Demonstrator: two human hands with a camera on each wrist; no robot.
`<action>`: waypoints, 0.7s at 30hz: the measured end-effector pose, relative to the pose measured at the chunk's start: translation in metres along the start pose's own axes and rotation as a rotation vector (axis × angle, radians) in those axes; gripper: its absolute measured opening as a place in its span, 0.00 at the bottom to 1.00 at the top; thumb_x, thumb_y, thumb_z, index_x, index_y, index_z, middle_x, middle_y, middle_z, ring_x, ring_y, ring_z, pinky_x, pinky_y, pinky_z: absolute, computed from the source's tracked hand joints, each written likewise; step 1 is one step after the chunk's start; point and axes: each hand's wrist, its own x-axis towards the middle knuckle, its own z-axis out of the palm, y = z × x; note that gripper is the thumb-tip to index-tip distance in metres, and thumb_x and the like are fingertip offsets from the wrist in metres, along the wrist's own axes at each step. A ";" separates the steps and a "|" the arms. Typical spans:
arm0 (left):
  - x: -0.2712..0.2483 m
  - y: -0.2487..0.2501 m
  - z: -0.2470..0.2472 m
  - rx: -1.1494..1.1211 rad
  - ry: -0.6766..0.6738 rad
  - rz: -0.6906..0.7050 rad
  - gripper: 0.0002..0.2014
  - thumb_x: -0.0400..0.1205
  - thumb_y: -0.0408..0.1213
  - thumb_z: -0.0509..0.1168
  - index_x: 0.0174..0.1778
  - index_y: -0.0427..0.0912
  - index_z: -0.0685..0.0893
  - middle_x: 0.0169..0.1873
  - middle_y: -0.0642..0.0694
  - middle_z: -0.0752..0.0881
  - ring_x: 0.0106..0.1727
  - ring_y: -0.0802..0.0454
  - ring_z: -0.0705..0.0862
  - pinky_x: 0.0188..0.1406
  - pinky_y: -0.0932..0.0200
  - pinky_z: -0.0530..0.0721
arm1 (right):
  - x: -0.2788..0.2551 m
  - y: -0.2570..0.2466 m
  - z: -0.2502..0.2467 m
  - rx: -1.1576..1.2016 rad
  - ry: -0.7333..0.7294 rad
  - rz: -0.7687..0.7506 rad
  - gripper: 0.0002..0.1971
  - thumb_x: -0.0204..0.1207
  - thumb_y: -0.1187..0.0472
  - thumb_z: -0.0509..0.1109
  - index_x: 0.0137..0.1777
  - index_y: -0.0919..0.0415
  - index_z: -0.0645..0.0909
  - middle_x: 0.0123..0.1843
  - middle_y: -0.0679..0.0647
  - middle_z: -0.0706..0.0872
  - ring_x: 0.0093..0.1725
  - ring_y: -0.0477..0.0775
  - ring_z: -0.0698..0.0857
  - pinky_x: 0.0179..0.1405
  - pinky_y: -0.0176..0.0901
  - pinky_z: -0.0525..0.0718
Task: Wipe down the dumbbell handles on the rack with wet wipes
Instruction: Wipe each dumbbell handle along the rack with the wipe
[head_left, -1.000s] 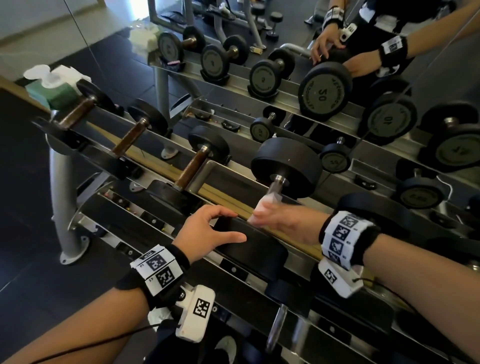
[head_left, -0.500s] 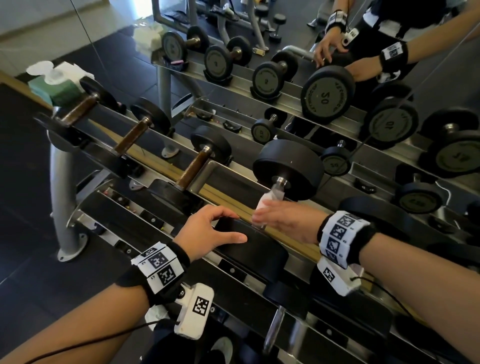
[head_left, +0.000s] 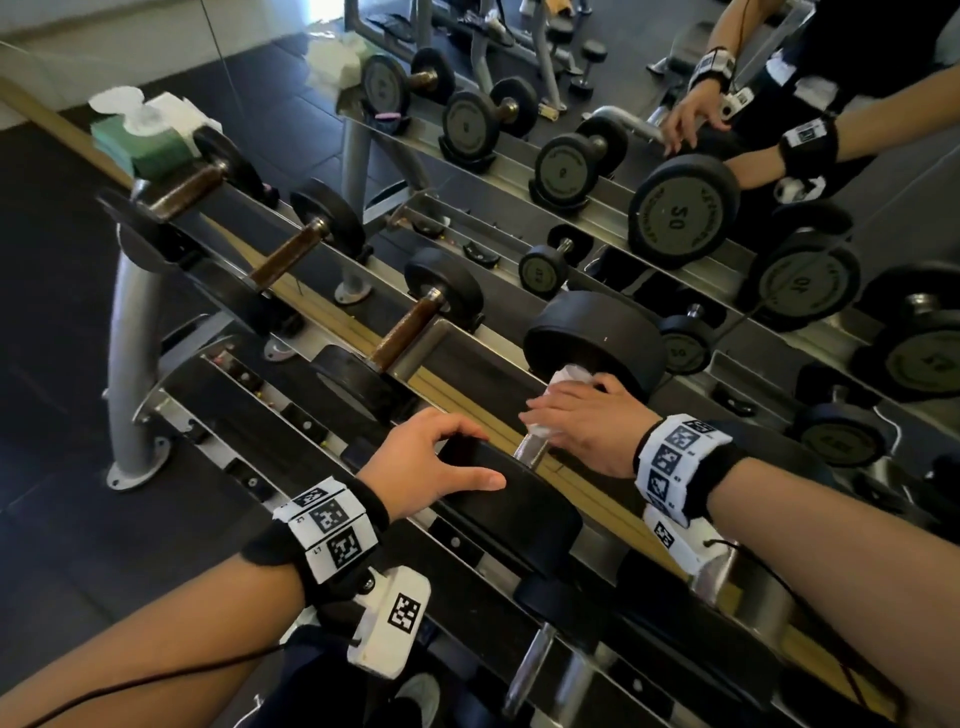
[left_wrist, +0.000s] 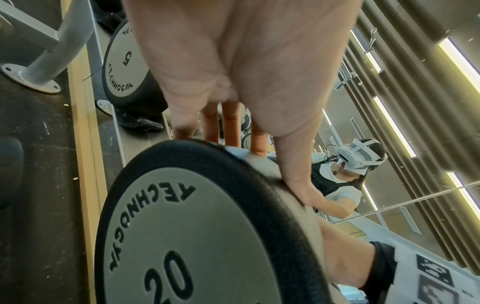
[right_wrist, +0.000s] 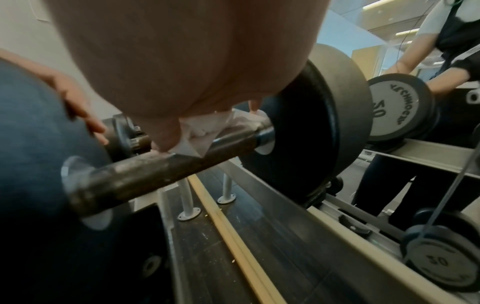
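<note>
A black dumbbell lies across the top rails of the rack (head_left: 244, 405), its far head (head_left: 592, 338) towards the mirror. Its near head (head_left: 519, 514), marked 20 on the face (left_wrist: 194, 236), points at me. My right hand (head_left: 576, 415) grips a white wet wipe (head_left: 571, 375) wrapped round the steel handle (head_left: 531, 451), close to the far head. From the right wrist the wipe (right_wrist: 207, 127) sits bunched on the dark, speckled handle (right_wrist: 145, 174). My left hand (head_left: 436, 460) holds the near head, fingers curled over its rim and thumb along the side (left_wrist: 298, 174).
Three smaller dumbbells with brown handles (head_left: 400, 338) lie to the left on the same tier. A green wipes pack (head_left: 145, 140) sits at the rack's left end. The mirror (head_left: 680, 208) behind reflects the rack and me. A lower tier holds another dumbbell (head_left: 524, 670).
My right hand has slid the wipe along the handle away from me, up to the far head. The left hand has stayed on the near head.
</note>
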 end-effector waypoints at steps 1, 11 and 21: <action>0.000 0.000 0.000 0.003 0.002 -0.001 0.22 0.67 0.58 0.78 0.56 0.68 0.82 0.59 0.64 0.78 0.64 0.61 0.78 0.66 0.54 0.81 | 0.001 0.002 -0.001 -0.011 0.004 0.019 0.29 0.86 0.53 0.59 0.84 0.39 0.53 0.87 0.42 0.53 0.86 0.47 0.51 0.82 0.60 0.49; -0.002 0.006 0.000 0.037 0.010 -0.014 0.27 0.67 0.59 0.78 0.62 0.61 0.84 0.61 0.59 0.79 0.68 0.56 0.76 0.72 0.46 0.78 | -0.005 -0.011 0.021 -0.088 0.011 -0.114 0.36 0.82 0.52 0.64 0.83 0.37 0.47 0.86 0.45 0.55 0.87 0.52 0.48 0.83 0.59 0.50; -0.001 0.002 0.000 0.030 0.001 -0.010 0.21 0.67 0.60 0.78 0.54 0.71 0.80 0.58 0.65 0.78 0.66 0.61 0.76 0.70 0.52 0.79 | 0.010 0.003 0.022 -0.003 0.049 -0.051 0.22 0.85 0.40 0.46 0.78 0.38 0.62 0.77 0.40 0.66 0.84 0.46 0.53 0.83 0.59 0.39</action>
